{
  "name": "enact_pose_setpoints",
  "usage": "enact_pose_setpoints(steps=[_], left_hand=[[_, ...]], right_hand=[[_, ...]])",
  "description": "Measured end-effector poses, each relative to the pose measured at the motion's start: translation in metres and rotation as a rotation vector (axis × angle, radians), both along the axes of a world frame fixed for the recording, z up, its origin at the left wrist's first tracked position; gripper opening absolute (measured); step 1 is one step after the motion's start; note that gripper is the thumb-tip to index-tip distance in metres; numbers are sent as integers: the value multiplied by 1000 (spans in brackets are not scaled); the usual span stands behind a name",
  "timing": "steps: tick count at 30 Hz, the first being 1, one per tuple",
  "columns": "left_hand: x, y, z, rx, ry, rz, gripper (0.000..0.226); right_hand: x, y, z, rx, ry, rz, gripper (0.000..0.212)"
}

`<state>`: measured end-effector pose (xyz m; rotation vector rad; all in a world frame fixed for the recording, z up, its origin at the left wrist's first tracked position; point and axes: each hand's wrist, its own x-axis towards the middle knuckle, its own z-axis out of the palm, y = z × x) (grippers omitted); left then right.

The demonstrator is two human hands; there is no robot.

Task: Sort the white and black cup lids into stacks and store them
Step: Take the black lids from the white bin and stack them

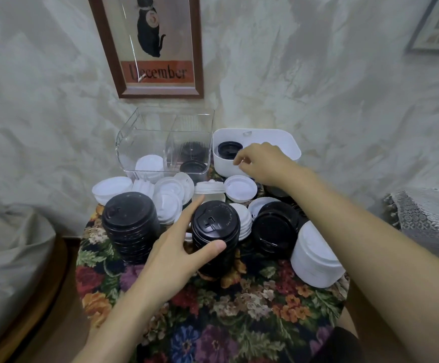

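Observation:
A tall stack of black lids (215,226) stands mid-table; my left hand (179,247) grips it, thumb on the near side and fingers reaching round the far side. My right hand (260,163) hangs over the front wall of the white bin (278,142), fingers loosely curled and holding nothing I can see. A short black lid stack (230,149) sits inside that bin. More black stacks stand at the left (130,226) and right (276,229). A white lid stack (315,258) lies tipped at the right. Loose white lids (166,197) crowd the back.
A clear container (139,132) at the back holds white lids (149,165) on the left and black lids (193,166) in an inner clear box. The small round table wears a floral cloth (239,310). A wall stands close behind, and a lace-covered surface (427,221) is to the right.

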<state>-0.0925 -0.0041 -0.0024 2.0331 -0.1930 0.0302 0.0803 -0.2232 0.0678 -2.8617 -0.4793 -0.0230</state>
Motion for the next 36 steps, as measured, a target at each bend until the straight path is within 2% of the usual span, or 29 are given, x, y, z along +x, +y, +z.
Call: enact_pose_setpoints(steps=[4,10,18,22,28,36], left_hand=[[3,1,-3,-4,-8,-1,77],[8,7,-6,-20,21,-32,74],[14,11,-9,0,30,-73,86],[19,11,-8,12,15,-84,83],[22,12,-8,16,8,-115,89],[21,12,-7,3,-3,-108,85]], right_hand=[[43,0,-7,-24,-70,-36,32],[100,5,-28,13,1,-102,27],[153,13,-49,-70,252,-150,63],[169,14,-60,-64,296,-181,55],[181,11,-75,57,281,-251,28],[178,7,-60,159,182,-187,22]])
